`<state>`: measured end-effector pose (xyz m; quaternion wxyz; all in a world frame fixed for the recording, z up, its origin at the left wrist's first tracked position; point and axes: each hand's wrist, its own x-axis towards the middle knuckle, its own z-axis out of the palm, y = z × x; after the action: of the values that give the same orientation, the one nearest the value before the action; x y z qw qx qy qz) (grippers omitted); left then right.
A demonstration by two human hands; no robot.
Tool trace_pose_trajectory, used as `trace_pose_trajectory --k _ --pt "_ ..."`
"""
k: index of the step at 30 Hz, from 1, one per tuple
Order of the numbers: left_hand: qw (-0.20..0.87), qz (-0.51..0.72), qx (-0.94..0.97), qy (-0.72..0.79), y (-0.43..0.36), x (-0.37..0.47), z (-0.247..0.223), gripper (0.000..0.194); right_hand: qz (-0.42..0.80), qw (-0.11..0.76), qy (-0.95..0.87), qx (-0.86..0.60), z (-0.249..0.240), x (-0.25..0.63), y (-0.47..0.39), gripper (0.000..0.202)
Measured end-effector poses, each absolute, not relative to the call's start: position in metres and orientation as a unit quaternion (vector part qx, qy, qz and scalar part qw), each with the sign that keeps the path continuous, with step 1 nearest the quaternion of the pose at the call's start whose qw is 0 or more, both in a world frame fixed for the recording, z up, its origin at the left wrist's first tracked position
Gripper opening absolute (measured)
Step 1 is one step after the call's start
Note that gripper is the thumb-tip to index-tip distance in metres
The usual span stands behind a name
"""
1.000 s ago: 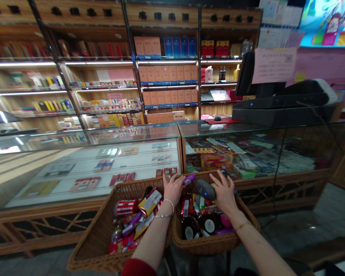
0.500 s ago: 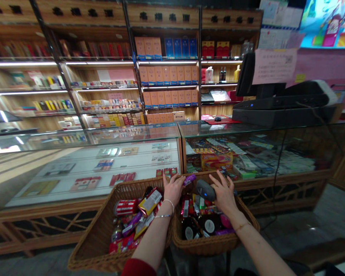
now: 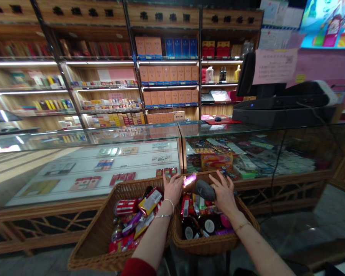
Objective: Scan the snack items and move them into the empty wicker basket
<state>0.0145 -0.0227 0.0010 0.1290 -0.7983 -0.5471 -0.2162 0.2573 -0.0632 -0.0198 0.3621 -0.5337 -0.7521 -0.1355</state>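
My left hand grips a small purple packet above the rims where two wicker baskets meet. Bright light falls on the packet. In my right hand is a dark grey barcode scanner, its head turned left toward the packet, a short gap apart. Below my left arm, the left basket holds a red-striped tub, a yellow-and-red packet and other wrapped snacks. The right basket contains dark round-ended containers and colourful packets, partly covered by my right hand.
Behind the baskets stands a glass display counter with flat packs inside. A dark checkout terminal sits on it at the right, a cable hanging down the front. Lit shelves of boxes line the back wall.
The purple packet is now brightly lit, and the blue light on the scanner is no longer visible. Both hands have stayed nearly in place.
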Motion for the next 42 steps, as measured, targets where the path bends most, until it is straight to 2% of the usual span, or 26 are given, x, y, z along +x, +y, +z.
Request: trace_pose_trajectory --k 12,30,42 --pt "0.101 -0.234 -0.801 -0.542 -0.0220 0.0148 0.0009 0.046 -0.124 0.372 -0.761 -0.516 -0.0177 0.2571 -0.0649 0.034" --pt "0.145 -0.245 -0.797 -0.533 -0.0183 0.0129 -0.0054 0.041 -0.126 0.394 -0.760 -0.501 -0.0169 0.2567 -0.0649 0.032" --pt "0.125 -0.256 -0.796 -0.534 -0.0196 0.0135 -0.0038 0.040 -0.134 0.395 -0.752 -0.510 -0.0209 0.2582 -0.0619 0.041"
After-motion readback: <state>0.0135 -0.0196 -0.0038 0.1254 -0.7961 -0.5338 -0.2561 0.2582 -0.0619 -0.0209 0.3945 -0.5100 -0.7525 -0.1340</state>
